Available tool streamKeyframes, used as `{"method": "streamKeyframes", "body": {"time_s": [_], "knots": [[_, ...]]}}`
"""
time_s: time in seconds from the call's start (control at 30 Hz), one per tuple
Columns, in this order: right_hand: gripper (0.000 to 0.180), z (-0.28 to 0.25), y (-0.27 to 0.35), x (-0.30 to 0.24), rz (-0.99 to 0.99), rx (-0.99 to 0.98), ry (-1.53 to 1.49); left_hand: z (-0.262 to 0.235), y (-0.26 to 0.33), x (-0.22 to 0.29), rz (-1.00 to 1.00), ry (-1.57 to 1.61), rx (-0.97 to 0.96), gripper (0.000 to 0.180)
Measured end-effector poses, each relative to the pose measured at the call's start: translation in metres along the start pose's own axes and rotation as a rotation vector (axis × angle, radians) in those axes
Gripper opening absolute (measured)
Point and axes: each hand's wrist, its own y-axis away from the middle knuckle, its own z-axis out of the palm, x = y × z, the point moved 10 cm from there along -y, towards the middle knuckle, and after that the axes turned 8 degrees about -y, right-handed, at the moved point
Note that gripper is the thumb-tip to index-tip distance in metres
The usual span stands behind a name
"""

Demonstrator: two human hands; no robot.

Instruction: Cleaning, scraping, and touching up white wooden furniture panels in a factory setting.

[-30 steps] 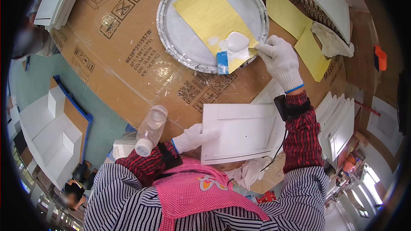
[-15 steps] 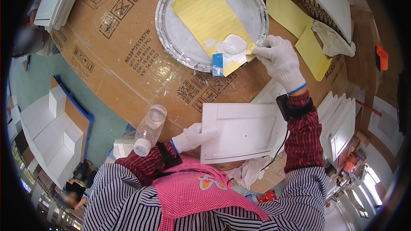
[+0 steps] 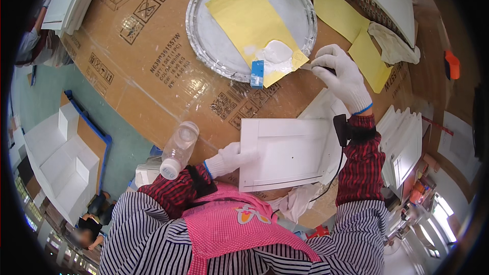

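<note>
In a white knit glove, my left hand (image 3: 232, 160) grips the left edge of a white framed panel (image 3: 293, 158), which lies tilted in front of me. My gloved right hand (image 3: 342, 74) is closed on a small putty knife (image 3: 330, 70), whose dark handle shows between the fingers and whose thin blade is partly hidden. Its tip is beside the corner of a yellow sheet (image 3: 244, 18) carrying a puddle of white paste (image 3: 277, 52). That sheet lies on a round, paint-spattered lid (image 3: 201, 51). A blue strip (image 3: 257, 75) sits at the sheet's near edge.
Cardboard (image 3: 147, 71) covers the table. A clear bottle (image 3: 181, 145) with a white cap lies near my left forearm. More white panels (image 3: 402, 147) stand at the right. Yellow sheets (image 3: 338, 10) and a white cloth (image 3: 395, 43) lie at the far right, near an orange tool (image 3: 452, 65).
My right hand has drawn back to the right from the paste and turned, so the dark handle now shows. My left hand and the panel have hardly moved.
</note>
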Motion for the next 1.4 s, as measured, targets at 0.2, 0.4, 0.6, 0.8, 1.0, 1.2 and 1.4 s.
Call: {"method": "streamKeyframes", "body": {"time_s": [0.2, 0.4, 0.6, 0.8, 1.0, 1.2, 1.4], "knots": [[0.026, 0.023, 0.100, 0.003, 0.442, 0.016, -0.674, -0.008, -0.019, -0.029, 0.037, 0.153, 0.081, 0.053], [0.024, 0.079, 0.227, -0.049, 0.748, 0.230, -1.082, 0.016, 0.002, 0.011, 0.039, 0.564, 0.107, 0.067], [0.031, 0.136, 0.283, -0.076, 0.674, 0.284, -0.752, 0.035, 0.006, 0.009, 0.217, 0.743, -0.033, 0.069], [0.033, 0.156, 0.295, -0.106, 0.474, 0.296, -0.566, 0.023, 0.002, -0.018, 0.148, 0.664, 0.131, 0.060], [0.035, 0.182, 0.328, -0.121, 0.271, 0.324, -0.250, 0.004, -0.006, -0.045, -0.012, 0.270, 0.249, 0.044], [0.034, 0.183, 0.320, -0.123, 0.244, 0.444, -0.226, 0.006, 0.008, -0.026, 0.025, 0.313, 0.358, 0.042], [0.034, 0.186, 0.323, -0.121, 0.234, 0.486, -0.253, 0.001, 0.009, -0.025, 0.051, 0.341, 0.387, 0.043]]}}
